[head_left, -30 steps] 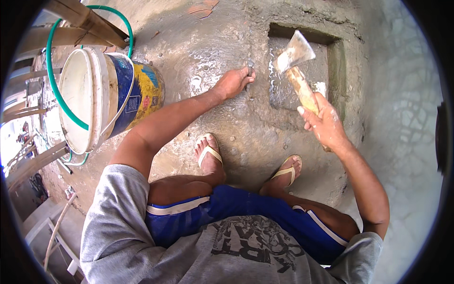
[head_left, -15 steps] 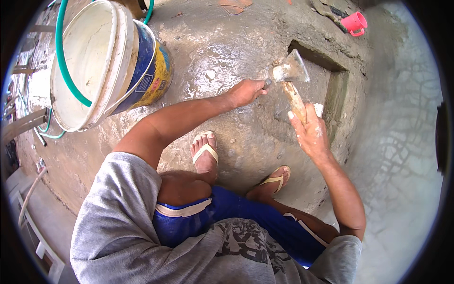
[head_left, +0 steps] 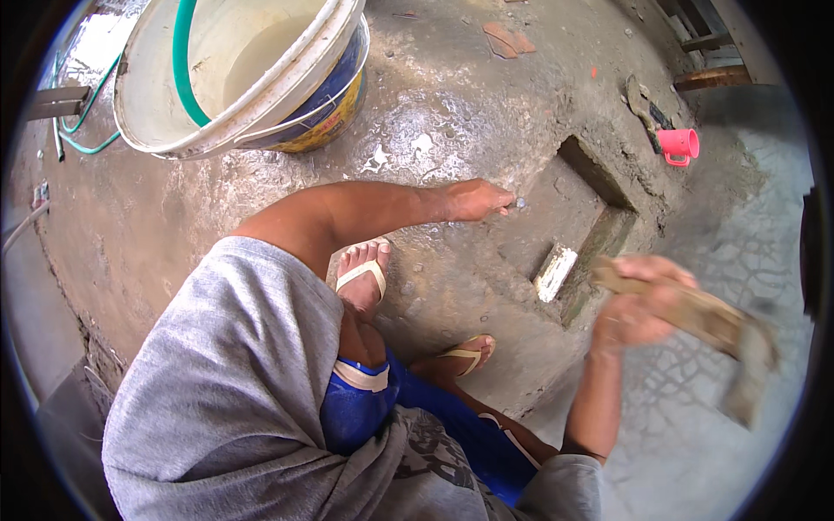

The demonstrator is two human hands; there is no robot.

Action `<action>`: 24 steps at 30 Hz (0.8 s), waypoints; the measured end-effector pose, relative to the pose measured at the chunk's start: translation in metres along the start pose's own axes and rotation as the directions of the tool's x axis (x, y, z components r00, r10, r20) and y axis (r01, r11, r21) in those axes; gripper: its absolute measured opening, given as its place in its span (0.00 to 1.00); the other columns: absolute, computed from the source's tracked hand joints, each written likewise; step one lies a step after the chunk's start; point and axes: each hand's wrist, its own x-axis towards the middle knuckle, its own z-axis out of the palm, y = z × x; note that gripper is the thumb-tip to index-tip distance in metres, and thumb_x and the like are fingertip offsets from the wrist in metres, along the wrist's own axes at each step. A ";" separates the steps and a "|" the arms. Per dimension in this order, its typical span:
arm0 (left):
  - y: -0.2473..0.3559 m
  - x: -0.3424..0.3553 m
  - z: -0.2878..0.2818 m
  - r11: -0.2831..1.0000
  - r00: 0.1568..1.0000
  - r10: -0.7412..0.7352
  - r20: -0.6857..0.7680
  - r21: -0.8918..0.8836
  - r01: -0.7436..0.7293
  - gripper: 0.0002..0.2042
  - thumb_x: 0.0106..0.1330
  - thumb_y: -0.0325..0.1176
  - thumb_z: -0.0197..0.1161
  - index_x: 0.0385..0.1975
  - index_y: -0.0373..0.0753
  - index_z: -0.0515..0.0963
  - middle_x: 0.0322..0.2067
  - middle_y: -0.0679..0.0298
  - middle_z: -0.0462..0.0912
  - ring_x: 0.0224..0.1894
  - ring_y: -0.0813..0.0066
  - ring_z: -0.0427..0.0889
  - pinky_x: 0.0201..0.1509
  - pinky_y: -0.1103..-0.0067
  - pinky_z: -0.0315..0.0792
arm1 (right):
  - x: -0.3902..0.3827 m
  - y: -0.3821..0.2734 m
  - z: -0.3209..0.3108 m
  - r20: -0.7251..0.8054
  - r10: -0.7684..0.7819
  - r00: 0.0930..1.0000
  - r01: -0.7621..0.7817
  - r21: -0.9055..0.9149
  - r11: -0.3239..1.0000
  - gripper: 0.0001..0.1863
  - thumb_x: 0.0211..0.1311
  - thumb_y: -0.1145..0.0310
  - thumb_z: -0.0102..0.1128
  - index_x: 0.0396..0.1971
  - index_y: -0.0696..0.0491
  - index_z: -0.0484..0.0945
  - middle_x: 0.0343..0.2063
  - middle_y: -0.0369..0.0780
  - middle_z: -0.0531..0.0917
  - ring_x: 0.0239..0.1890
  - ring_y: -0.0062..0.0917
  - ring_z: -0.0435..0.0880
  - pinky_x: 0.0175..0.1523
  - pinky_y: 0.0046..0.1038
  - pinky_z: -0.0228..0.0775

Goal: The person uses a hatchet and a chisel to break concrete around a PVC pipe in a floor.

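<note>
My left hand (head_left: 479,201) is closed around a chisel; only its grey metal end (head_left: 519,202) shows beyond my fingers, above wet concrete beside a cut-out channel (head_left: 599,187). Out to the right, my right hand (head_left: 641,304) grips the wooden handle of a hatchet (head_left: 695,311). Its flared metal head (head_left: 752,369) points away to the lower right, over the smoother grey floor, and is smeared by motion. A white-faced block (head_left: 554,272) lies inside the channel, near its close end and to the left of my right hand.
A large white, blue and yellow bucket (head_left: 300,113) with a green hose (head_left: 181,69) in it stands at upper left. Beyond the channel lie a pink mug (head_left: 678,146) and a dark tool (head_left: 645,111). Broken reddish pieces (head_left: 506,41) lie at the back. My sandalled feet are close by.
My right hand has swung the hatchet from beside my left hand out to the right and down. The view has shifted. My left hand keeps its hold on the chisel.
</note>
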 end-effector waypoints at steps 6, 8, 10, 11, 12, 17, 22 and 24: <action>-0.004 -0.007 0.007 0.998 0.994 0.064 -0.092 -0.022 -0.066 0.11 0.66 0.26 0.57 0.48 0.35 0.73 0.40 0.48 0.83 0.45 0.50 0.85 0.48 0.60 0.78 | -0.076 0.072 -0.073 -0.023 0.819 0.573 -0.361 -0.905 0.227 0.15 0.69 0.60 0.60 0.44 0.58 0.74 0.35 0.54 0.83 0.39 0.52 0.83 0.45 0.45 0.73; 0.011 0.001 -0.019 0.997 0.998 -0.051 0.022 -0.049 0.053 0.11 0.66 0.27 0.57 0.47 0.35 0.74 0.39 0.48 0.83 0.44 0.50 0.85 0.47 0.60 0.78 | -0.037 0.031 -0.053 -0.181 0.684 0.707 -0.595 -0.675 0.436 0.12 0.73 0.63 0.56 0.47 0.54 0.70 0.29 0.41 0.78 0.28 0.27 0.77 0.31 0.29 0.69; 0.008 -0.005 -0.013 0.999 0.997 -0.018 0.069 0.047 0.014 0.09 0.67 0.28 0.56 0.45 0.35 0.74 0.37 0.50 0.83 0.41 0.51 0.85 0.44 0.61 0.78 | 0.008 0.001 -0.029 -0.285 0.468 0.837 -0.546 -0.501 0.672 0.14 0.75 0.64 0.54 0.53 0.54 0.68 0.26 0.36 0.75 0.24 0.16 0.75 0.25 0.20 0.70; 0.001 -0.004 -0.019 0.998 0.997 -0.018 0.069 0.060 0.014 0.09 0.67 0.28 0.56 0.45 0.35 0.74 0.37 0.50 0.83 0.41 0.51 0.85 0.44 0.61 0.78 | 0.031 -0.014 -0.015 -0.247 0.319 0.915 -0.396 -0.403 0.825 0.17 0.75 0.64 0.54 0.56 0.54 0.67 0.26 0.37 0.76 0.24 0.18 0.76 0.26 0.22 0.72; -0.003 -0.008 -0.016 0.997 0.997 -0.039 0.063 0.067 0.035 0.09 0.67 0.28 0.56 0.44 0.36 0.73 0.37 0.50 0.83 0.41 0.51 0.85 0.43 0.62 0.78 | 0.040 -0.021 -0.004 -0.227 0.178 0.958 -0.242 -0.297 0.924 0.19 0.74 0.64 0.54 0.58 0.55 0.66 0.27 0.38 0.77 0.24 0.20 0.76 0.27 0.23 0.73; -0.005 0.004 -0.005 0.999 0.994 0.007 0.105 0.050 -0.013 0.10 0.69 0.27 0.55 0.48 0.34 0.72 0.42 0.51 0.84 0.44 0.49 0.84 0.47 0.61 0.79 | -0.012 0.009 -0.024 0.151 0.244 0.958 -0.171 -0.383 0.908 0.17 0.72 0.63 0.57 0.56 0.51 0.70 0.34 0.43 0.81 0.26 0.31 0.79 0.32 0.33 0.77; -0.002 0.007 -0.005 0.997 0.991 0.009 0.134 0.073 -0.019 0.16 0.68 0.26 0.56 0.55 0.34 0.71 0.46 0.52 0.84 0.46 0.50 0.84 0.48 0.63 0.80 | -0.065 0.072 -0.073 -0.051 0.768 0.639 -0.450 -0.834 0.320 0.11 0.69 0.64 0.61 0.43 0.53 0.74 0.28 0.38 0.82 0.25 0.24 0.78 0.26 0.27 0.73; 0.010 0.013 -0.009 0.987 0.954 -0.159 0.253 0.036 0.155 0.24 0.65 0.22 0.56 0.62 0.35 0.68 0.48 0.51 0.83 0.47 0.51 0.84 0.50 0.64 0.80 | -0.030 0.037 -0.058 -0.162 0.658 0.736 -0.575 -0.663 0.480 0.11 0.71 0.66 0.59 0.45 0.56 0.73 0.27 0.37 0.80 0.25 0.18 0.78 0.27 0.24 0.73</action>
